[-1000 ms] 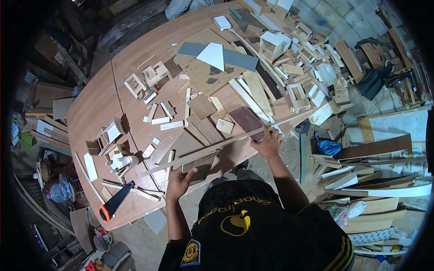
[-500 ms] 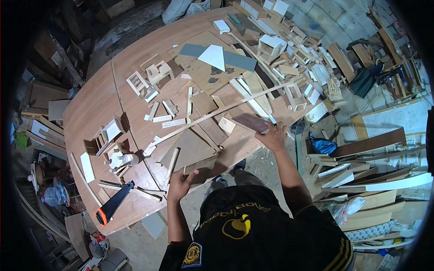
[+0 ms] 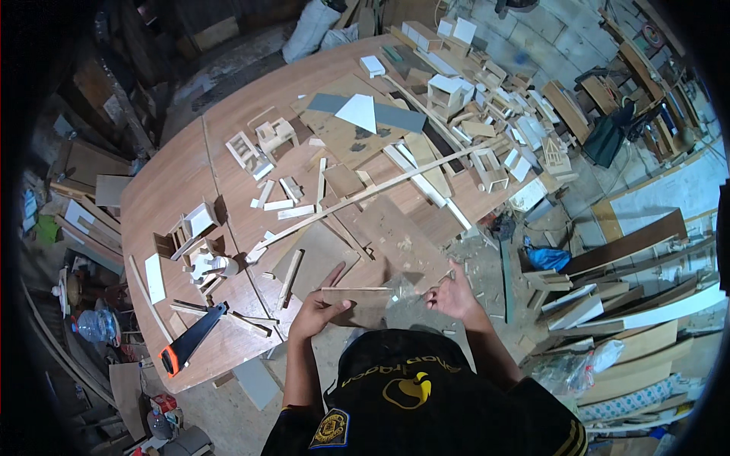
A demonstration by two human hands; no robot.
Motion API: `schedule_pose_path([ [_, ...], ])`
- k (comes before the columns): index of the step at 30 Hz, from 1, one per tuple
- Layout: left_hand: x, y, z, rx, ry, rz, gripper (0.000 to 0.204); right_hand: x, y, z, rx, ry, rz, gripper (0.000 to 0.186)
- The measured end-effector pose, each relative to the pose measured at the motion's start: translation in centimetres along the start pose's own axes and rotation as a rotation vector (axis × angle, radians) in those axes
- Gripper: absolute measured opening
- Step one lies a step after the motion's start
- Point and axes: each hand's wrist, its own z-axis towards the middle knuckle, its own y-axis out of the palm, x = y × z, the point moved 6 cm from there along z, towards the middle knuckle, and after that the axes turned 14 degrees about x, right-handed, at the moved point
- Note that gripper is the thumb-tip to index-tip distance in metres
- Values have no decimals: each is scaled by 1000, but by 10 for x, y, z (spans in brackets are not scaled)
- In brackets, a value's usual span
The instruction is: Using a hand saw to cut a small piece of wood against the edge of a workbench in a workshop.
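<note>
My left hand [image 3: 313,313] is closed on a small thin wooden board [image 3: 363,302], thumb on the near side and fingers behind, just off the table's near edge. A pale edge runs along the board's top. My right hand [image 3: 455,295] is near the board's right end, its thumb and fingertips bent together and one finger pointing up. A greyish, blurred patch [image 3: 404,298] lies between the hand and the board; I cannot make out what it is. Left of my left hand, a short wooden stick [image 3: 290,278] rests across a flat grey-brown board [image 3: 323,254].
A handsaw [image 3: 192,340] with an orange-and-black handle lies at the table's near left. A long wooden strip [image 3: 380,182] crosses the table [image 3: 171,197]. Small wooden frames [image 3: 275,135], offcuts and a white board [image 3: 357,114] lie farther back. Leaning boards [image 3: 639,342] stand at right.
My right hand has come down and inward from the table's right corner, and the brown flat piece it held no longer shows clearly there. My left hand has shifted slightly right with the board.
</note>
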Motion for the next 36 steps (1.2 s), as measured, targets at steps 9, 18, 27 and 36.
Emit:
schedule_pose_path([
  [9, 2, 75, -49, -50, -57, -174, 29, 37, -29, -75, -265, 20, -157, 77],
  [18, -1, 121, -146, 337, -92, -49, 25, 45, -32, -169, 161, -1318, -1046, 76],
  [27, 27, 82, -262, 447, 19, 259, 24, 149, 52, -174, -308, -1391, -1652, 115],
  [36, 12, -31, -457, 831, 25, 93, 24, 332, 156, -180, -774, -1513, -1717, 110],
])
